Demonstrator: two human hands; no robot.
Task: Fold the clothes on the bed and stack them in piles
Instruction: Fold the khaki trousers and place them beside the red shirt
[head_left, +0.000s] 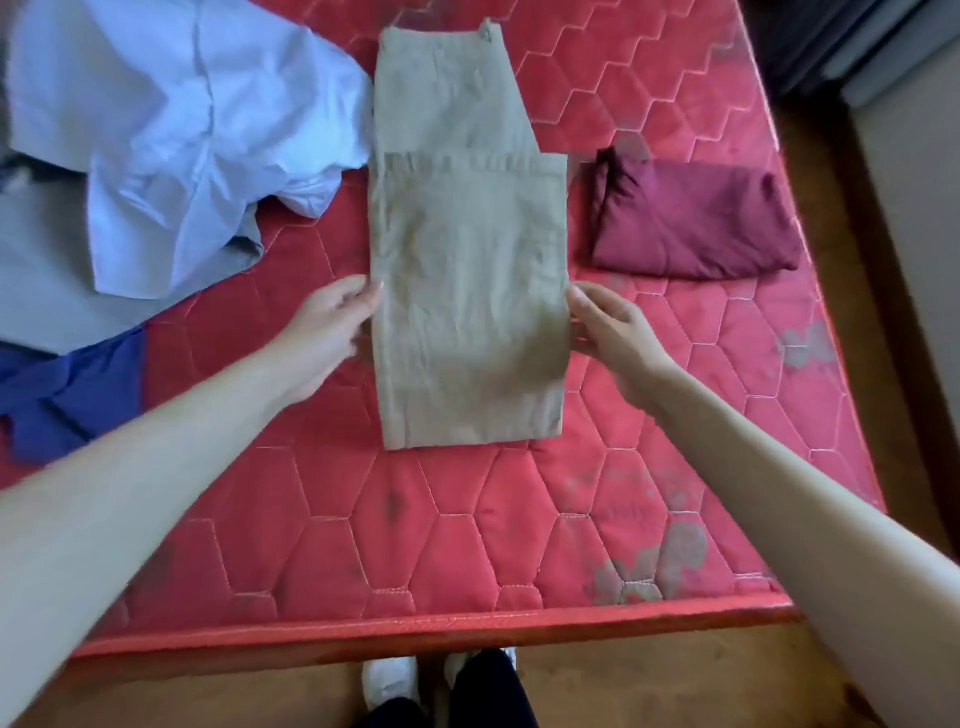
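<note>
Red quilted mattress (467, 525) with hexagon stitching and worn grey patches, brown floor beyond its near edge. Khaki trousers (467, 291) lie flat, folded over on themselves, directly between the two hands. Left hand (332, 332) at the trousers' left edge, fingers loosely curled, fingertips touching the cloth; whether it pinches the edge cannot be told. Right hand (608, 332) at the right edge, thumb and fingers closed on the fabric border. Folded maroon garment (691, 218) lies beyond the right hand, just beside the trousers, not touching. Crumpled light blue shirt (182, 135) beyond the left hand, meeting the trousers' upper left edge. Grey cloth (47, 270) and dark blue garment (62, 400) left of the left forearm.
</note>
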